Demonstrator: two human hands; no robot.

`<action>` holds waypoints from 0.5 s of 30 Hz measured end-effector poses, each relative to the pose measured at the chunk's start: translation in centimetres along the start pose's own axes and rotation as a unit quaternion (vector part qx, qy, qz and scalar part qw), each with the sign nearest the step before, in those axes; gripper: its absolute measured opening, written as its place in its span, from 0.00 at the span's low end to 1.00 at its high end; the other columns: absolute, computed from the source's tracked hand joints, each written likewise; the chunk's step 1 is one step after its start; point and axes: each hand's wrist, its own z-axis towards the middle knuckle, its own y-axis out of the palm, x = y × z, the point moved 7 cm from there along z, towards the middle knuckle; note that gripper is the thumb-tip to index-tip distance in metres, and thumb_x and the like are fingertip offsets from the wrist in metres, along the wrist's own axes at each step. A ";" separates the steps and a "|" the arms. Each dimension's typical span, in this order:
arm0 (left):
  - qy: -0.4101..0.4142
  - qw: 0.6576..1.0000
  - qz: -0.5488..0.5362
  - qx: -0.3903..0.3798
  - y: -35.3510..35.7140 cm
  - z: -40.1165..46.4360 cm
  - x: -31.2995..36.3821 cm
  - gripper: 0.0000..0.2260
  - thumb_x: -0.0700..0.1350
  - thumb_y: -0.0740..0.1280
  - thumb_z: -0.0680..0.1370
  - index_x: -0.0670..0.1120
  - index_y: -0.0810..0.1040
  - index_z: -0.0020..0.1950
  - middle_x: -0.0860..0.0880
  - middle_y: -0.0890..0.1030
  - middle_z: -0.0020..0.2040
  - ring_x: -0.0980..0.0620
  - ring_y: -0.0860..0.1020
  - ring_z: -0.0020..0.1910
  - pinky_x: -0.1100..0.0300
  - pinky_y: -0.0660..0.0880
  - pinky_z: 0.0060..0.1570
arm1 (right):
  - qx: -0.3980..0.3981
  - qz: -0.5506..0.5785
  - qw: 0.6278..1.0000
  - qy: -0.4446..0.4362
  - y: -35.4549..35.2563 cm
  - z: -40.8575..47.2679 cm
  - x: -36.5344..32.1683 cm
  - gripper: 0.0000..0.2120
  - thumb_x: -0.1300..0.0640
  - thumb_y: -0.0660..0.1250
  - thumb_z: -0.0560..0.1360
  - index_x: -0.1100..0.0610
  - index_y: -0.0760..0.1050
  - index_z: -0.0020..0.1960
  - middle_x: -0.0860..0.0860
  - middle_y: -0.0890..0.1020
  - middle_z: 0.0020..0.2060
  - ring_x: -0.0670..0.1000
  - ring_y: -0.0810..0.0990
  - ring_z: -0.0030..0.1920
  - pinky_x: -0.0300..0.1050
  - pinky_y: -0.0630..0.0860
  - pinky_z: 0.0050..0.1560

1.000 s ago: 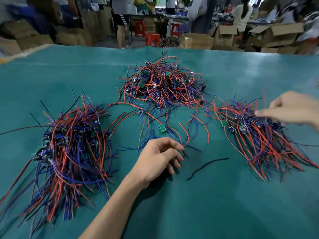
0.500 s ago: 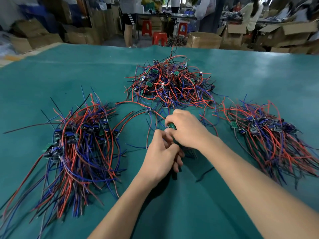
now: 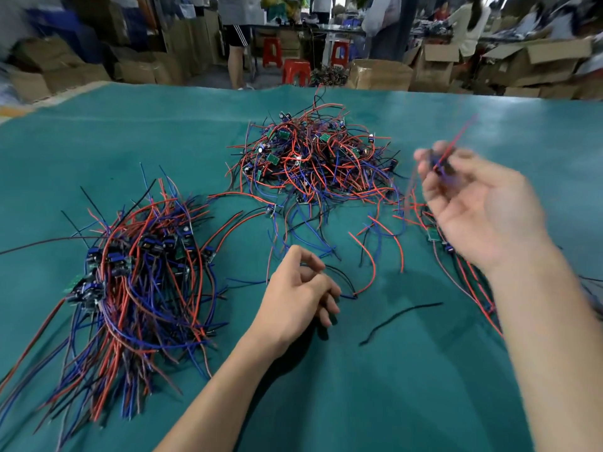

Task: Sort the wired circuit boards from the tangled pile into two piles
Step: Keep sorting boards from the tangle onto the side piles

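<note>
Piles: I count three heaps of wired circuit boards on the teal table mat (image 3: 424, 386), and I place the rest against the tangled pile (image 3: 313, 161) at the far centre.
Left pile (image 3: 130, 282): nearer me and left of the tangled pile, wires combed roughly one way.
Right pile (image 3: 456, 256): right of the tangled pile, mostly hidden behind my raised arm.
Right hand (image 3: 473, 203): lifted just right of the tangled pile, blurred, fingertips pinching one wired circuit board (image 3: 440, 164) with a red lead trailing upward.
Left hand (image 3: 300, 298): on the mat on the near side of the tangled pile, fingers curled around thin blue and black leads.
Loose black wire (image 3: 401, 321): one, lying alone nearer than the tangled pile.
Containers: several open cardboard boxes (image 3: 381, 75) beyond it; contents I cannot tell.
</note>
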 end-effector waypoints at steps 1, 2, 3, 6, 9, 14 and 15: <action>-0.002 1.000 -0.008 -0.004 0.1 0.1 -0.1 0.06 0.30 0.60 0.79 0.40 0.67 0.50 0.39 0.80 0.36 0.47 0.77 0.26 0.60 0.72 0.22 | -0.003 0.017 0.999 0.034 -0.1 -0.5 1.5 0.10 0.67 0.60 0.76 0.62 0.81 0.47 0.59 0.85 0.47 0.51 0.86 0.43 0.36 0.81 0.41; -0.005 1.000 -0.019 -0.010 0.2 0.1 -0.1 0.05 0.32 0.60 0.80 0.40 0.68 0.50 0.39 0.80 0.37 0.48 0.77 0.27 0.60 0.72 0.22 | -0.010 0.016 0.998 0.064 -0.2 -1.0 3.2 0.10 0.67 0.60 0.74 0.63 0.80 0.49 0.59 0.85 0.46 0.50 0.86 0.42 0.36 0.81 0.41; -0.008 0.999 -0.032 -0.018 0.3 0.1 -0.2 0.03 0.34 0.61 0.82 0.40 0.69 0.50 0.38 0.80 0.37 0.47 0.77 0.27 0.60 0.73 0.22 | -0.020 0.002 0.996 0.090 -0.2 -1.5 5.0 0.11 0.68 0.59 0.74 0.64 0.79 0.50 0.59 0.84 0.45 0.50 0.86 0.41 0.37 0.81 0.40; -0.023 0.996 -0.070 -0.048 0.7 0.1 -0.3 0.10 0.46 0.60 0.84 0.40 0.74 0.52 0.36 0.83 0.41 0.45 0.80 0.31 0.59 0.74 0.24 | -0.031 -0.067 0.987 0.145 -0.3 -2.6 9.7 0.14 0.72 0.55 0.78 0.66 0.80 0.50 0.60 0.84 0.43 0.52 0.86 0.39 0.40 0.82 0.39; -0.030 0.994 -0.076 -0.066 0.8 0.1 -0.1 0.20 0.56 0.61 0.81 0.39 0.79 0.52 0.37 0.85 0.44 0.44 0.83 0.36 0.59 0.76 0.27 | -0.037 -0.159 0.977 0.138 -0.3 -3.1 11.8 0.13 0.73 0.56 0.79 0.67 0.79 0.49 0.58 0.84 0.41 0.52 0.85 0.38 0.41 0.82 0.37; -0.028 0.995 -0.061 -0.074 0.8 -0.1 0.0 0.12 0.46 0.64 0.82 0.37 0.79 0.52 0.38 0.85 0.43 0.47 0.84 0.36 0.63 0.76 0.28 | -0.015 -0.244 0.967 0.075 -0.4 -3.2 11.9 0.13 0.71 0.60 0.80 0.63 0.82 0.45 0.56 0.83 0.39 0.50 0.82 0.34 0.38 0.78 0.33; -0.028 0.995 -0.063 -0.071 0.8 -0.2 0.0 0.11 0.44 0.63 0.83 0.36 0.80 0.52 0.38 0.85 0.43 0.47 0.84 0.36 0.63 0.75 0.28 | -0.018 -0.255 0.964 0.069 -0.4 -3.2 11.9 0.13 0.71 0.60 0.80 0.62 0.82 0.45 0.57 0.83 0.39 0.51 0.82 0.35 0.39 0.78 0.35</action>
